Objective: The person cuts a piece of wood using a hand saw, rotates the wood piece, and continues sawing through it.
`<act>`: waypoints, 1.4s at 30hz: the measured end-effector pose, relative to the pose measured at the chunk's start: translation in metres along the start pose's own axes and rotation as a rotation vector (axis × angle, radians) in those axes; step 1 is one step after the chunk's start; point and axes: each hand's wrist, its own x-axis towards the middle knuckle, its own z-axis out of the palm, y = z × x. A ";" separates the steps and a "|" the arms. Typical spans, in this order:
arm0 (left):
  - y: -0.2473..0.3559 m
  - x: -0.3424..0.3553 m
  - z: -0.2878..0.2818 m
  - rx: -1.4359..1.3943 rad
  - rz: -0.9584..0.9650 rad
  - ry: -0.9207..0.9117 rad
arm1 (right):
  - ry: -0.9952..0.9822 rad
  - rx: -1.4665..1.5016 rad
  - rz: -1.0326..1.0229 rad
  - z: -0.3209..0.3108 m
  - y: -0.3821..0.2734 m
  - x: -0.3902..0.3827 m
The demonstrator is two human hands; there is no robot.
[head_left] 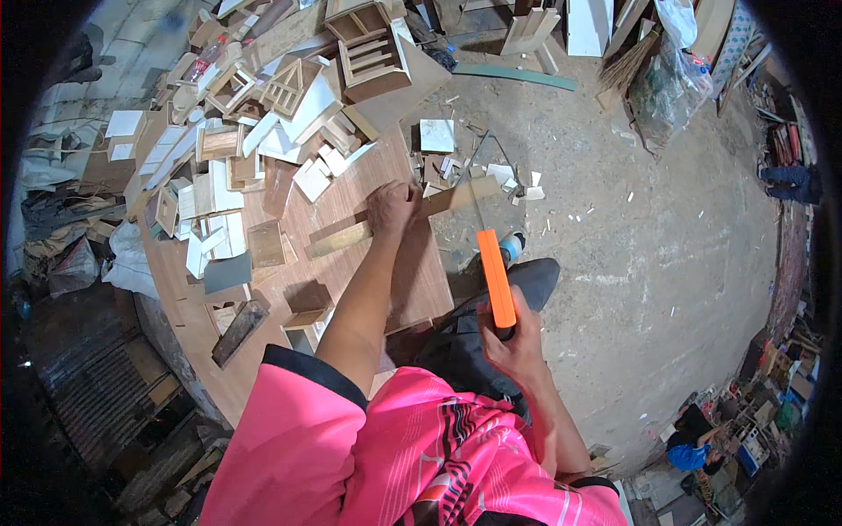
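A long narrow wooden strip (342, 238) lies across the brown wooden tabletop (412, 285), its far right end sticking out past the edge. My left hand (392, 208) is closed in a fist on the strip, holding it against the top. In my right hand (516, 340) is the orange handle of a handsaw (497, 279), gripped over my right leg. Its thin blade, seen nearly edge-on, points away from me to the overhanging part of the strip. Whether the teeth touch the wood I cannot tell.
Small wooden frames and boxes (289, 88) are heaped on the far left, with white offcuts (313, 179). A dark-faced block (239, 333) lies nearer. Wood scraps litter the concrete floor (649, 263). A bottle (512, 245) stands beside my knee. A broom (627, 66) and plastic bag (671, 92) are at the far right.
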 end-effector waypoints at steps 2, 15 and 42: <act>0.003 0.002 -0.001 0.037 0.043 -0.064 | -0.011 0.024 -0.007 0.002 -0.004 -0.001; -0.044 0.004 0.036 0.062 0.037 -0.005 | -0.042 0.108 -0.067 0.019 -0.005 -0.011; -0.035 0.004 0.029 0.048 0.028 -0.017 | -0.107 0.133 -0.033 0.023 -0.009 -0.010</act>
